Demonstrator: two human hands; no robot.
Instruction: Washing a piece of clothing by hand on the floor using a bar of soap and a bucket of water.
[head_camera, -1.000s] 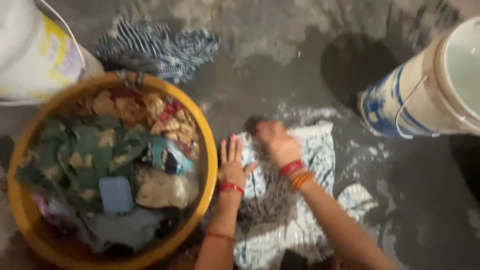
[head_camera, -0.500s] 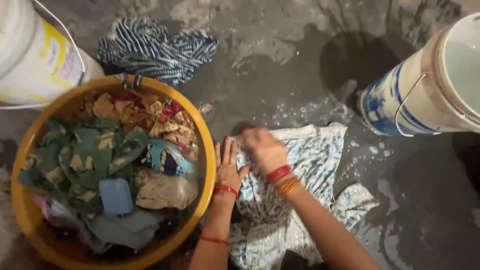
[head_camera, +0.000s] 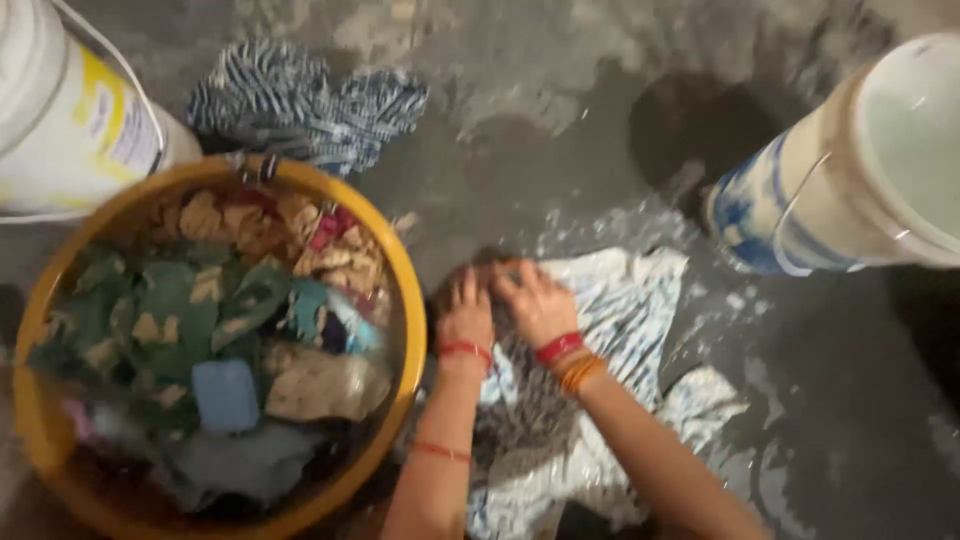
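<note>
A wet white cloth with a blue pattern (head_camera: 620, 330) lies spread on the grey wet floor. My left hand (head_camera: 466, 315) presses flat on its upper left part, fingers apart. Close beside it, my right hand (head_camera: 532, 300) bears down on the same cloth with curled fingers. Red and orange bangles ring both wrists. Just left of my hands stands a yellow tub (head_camera: 408, 300) heaped with green, brown and red patterned clothes, with a blue soap bar (head_camera: 226, 393) on top.
A white bucket with a yellow label (head_camera: 70, 120) stands at the top left. A blue-and-white bucket of water (head_camera: 850, 180) stands at the right. A striped blue cloth (head_camera: 310, 100) lies beyond the tub. Soap foam (head_camera: 640, 225) spots the floor.
Both hands have slid toward the cloth's upper left corner and come closer together; the right hand now sits beside the left.
</note>
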